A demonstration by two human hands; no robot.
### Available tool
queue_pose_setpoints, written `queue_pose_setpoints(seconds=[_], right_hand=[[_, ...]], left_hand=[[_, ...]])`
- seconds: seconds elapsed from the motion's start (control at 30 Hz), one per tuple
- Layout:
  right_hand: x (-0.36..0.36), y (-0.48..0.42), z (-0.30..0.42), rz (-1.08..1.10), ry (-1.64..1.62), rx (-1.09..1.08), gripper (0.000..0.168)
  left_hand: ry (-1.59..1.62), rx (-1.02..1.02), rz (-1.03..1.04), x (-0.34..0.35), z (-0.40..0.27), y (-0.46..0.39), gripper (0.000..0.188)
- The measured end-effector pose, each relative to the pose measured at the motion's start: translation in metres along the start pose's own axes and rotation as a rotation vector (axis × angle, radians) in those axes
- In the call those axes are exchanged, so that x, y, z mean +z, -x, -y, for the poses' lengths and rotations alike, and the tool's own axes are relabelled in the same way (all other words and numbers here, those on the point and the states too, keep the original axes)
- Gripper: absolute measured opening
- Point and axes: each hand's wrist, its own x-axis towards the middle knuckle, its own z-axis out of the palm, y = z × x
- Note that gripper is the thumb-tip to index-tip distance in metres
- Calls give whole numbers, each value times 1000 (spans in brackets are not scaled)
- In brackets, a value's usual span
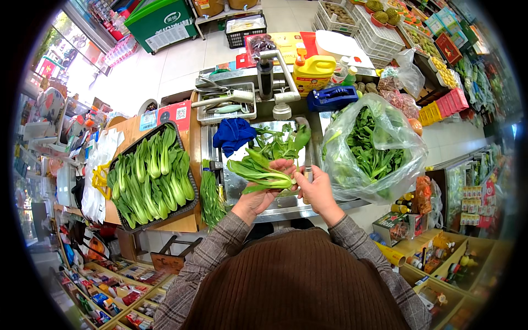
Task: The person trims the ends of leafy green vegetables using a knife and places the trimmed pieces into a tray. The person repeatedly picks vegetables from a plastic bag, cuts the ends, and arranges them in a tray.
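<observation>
My left hand (264,198) cradles a head of bok choy (264,173), its white base towards the right and its leaves to the left. At that base, the thumb and fingers of my right hand (317,192) pinch the stalk of a single leaf (303,138) that stands upright. Both hands are above the front of a stainless steel sink (280,212), where loose green leaves (274,142) lie in a heap. Left of the sink, a black tray (183,142) holds rows of bok choy. To the right stands a clear plastic bag (406,169) filled with leafy greens.
A bundle of thin green stalks (211,198) and a blue cloth (234,135) are at the sink's left. Behind it rise a faucet (282,99), a utensil basket (249,111), a yellow jug (313,74) and a blue tape dispenser (332,99). A wooden stool (169,262) stands below left.
</observation>
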Motion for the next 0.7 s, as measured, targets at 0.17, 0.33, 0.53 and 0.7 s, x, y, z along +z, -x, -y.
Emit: queue_pose_setpoints(seconds=[0.17, 0.33, 0.53, 0.7], right_hand=[[-2, -4, -4, -21, -316, 71, 17], [-15, -10, -12, 134, -531, 195, 20], [-18, -15, -22, 70, -875, 329, 20], [-31, -20, -27, -39, -823, 277, 21]], left_hand=[[-62, 20, 41, 4, 1, -3, 51], [20, 55, 76, 5, 6, -8, 53], [63, 73, 79, -2, 16, -13, 52], [7, 136, -2, -16, 18, -11, 54]])
